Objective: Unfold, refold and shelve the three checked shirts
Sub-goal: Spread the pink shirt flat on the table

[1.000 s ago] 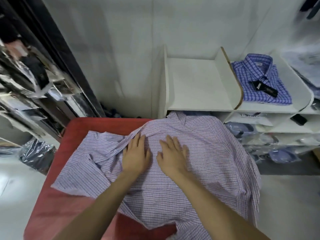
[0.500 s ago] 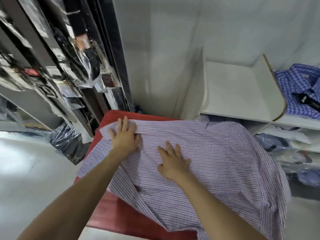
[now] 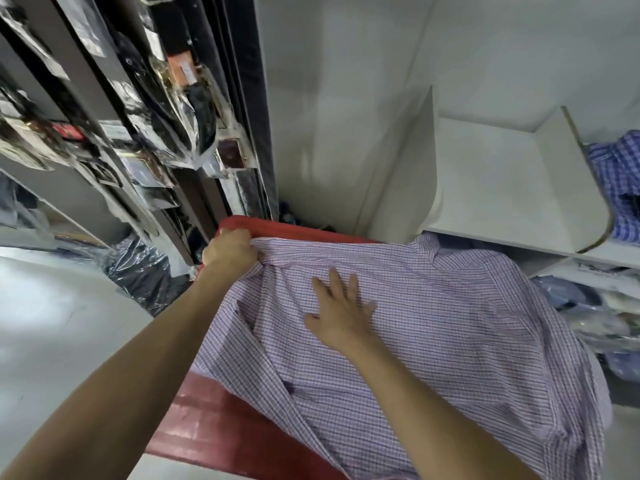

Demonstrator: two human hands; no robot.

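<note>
Checked shirt (image 3: 450, 327) spread flat, left hand (image 3: 230, 251) gripping its edge, right hand (image 3: 341, 311) pressing flat

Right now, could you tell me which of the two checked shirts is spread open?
The purple-checked shirt on the red table; the blue checked shirt lies on the white shelf.

— Any lettering you can make out from your end?

— None I can read. The small square tags (image 3: 230, 154) on the plastic-wrapped goods hanging at the left are blurred — and the bagged packets (image 3: 595, 299) under the white shelf show no legible print.
</note>
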